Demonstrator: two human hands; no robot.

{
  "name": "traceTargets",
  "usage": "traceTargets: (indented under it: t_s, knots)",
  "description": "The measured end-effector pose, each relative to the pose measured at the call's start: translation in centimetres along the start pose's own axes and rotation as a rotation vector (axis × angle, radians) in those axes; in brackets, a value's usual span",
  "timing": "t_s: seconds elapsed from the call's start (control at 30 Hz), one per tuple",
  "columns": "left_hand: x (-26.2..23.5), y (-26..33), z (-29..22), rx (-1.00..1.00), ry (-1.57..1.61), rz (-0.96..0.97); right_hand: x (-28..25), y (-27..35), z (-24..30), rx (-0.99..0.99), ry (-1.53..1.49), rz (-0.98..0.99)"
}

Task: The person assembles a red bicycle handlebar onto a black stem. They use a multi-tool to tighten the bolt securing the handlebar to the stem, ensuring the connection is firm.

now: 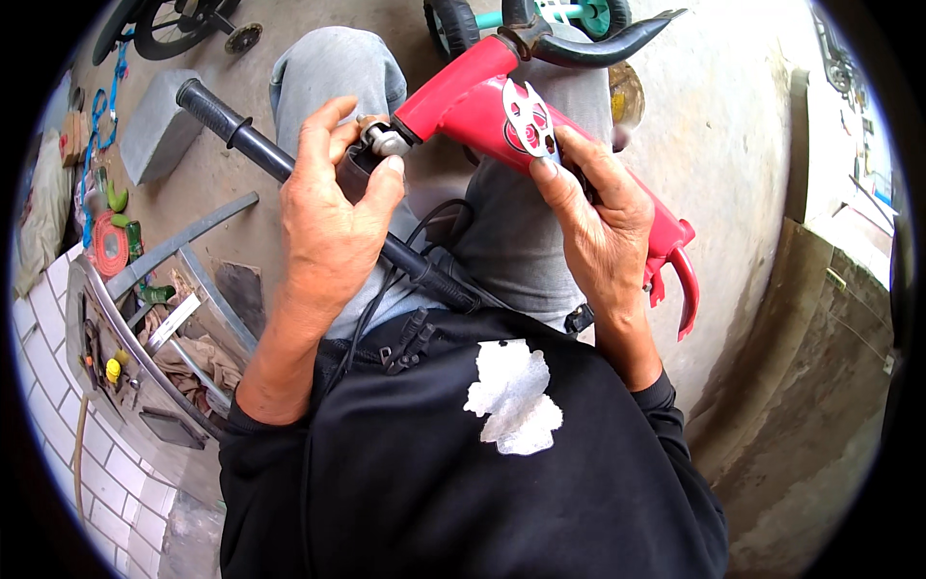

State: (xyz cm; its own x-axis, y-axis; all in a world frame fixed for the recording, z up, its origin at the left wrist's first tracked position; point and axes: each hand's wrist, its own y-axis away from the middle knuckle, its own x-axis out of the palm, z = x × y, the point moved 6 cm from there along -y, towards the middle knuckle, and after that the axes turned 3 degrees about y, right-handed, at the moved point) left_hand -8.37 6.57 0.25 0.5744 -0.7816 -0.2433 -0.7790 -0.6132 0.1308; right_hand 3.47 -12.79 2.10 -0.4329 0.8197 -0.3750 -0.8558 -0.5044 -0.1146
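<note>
A red bike frame [477,111] lies across my lap, its head tube pointing to the left. My left hand [333,212] is closed round the black handlebar stem [355,174] at the end of that tube, with thumb and fingers about a silver metal fitting [388,141]. A black handlebar [260,150] with ribbed grips passes beneath this hand. Over the frame, my right hand [608,207] pinches a flat silver multi-hole wrench [528,118] between thumb and fingers. Part of the wrench's lower end is hidden by the fingers. Black cables [381,289] hang near my waist.
A black curved bar [608,50] joins the frame's far end. Beyond it stands a small wheeled toy [579,14]. To the left are a grey block [159,125], metal bars [183,243] and a tool tray [121,357]. A low concrete wall [791,357] runs along the right.
</note>
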Motion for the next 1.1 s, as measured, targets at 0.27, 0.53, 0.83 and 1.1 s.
traceTargets:
  t_s: [0.27, 0.53, 0.83, 1.1]
  knots:
    - [-0.3, 0.6, -0.3, 0.096, 0.001, 0.010, 0.5, 0.2, 1.7, 0.005, 0.090, 0.004]
    - [-0.5, 0.7, -0.2, 0.166, -0.082, 0.015, -2.9, 0.7, -1.7, 0.232, 0.093, -0.199]
    - [-0.5, 0.7, -0.4, 0.045, -0.029, 0.005, -4.8, 0.6, -3.1, 0.051, 0.508, -0.275]
    - [-4.0, 3.6, -1.7, 0.453, -0.147, -0.197, -6.8, 0.0, -3.9, 0.068, 0.645, -0.055]
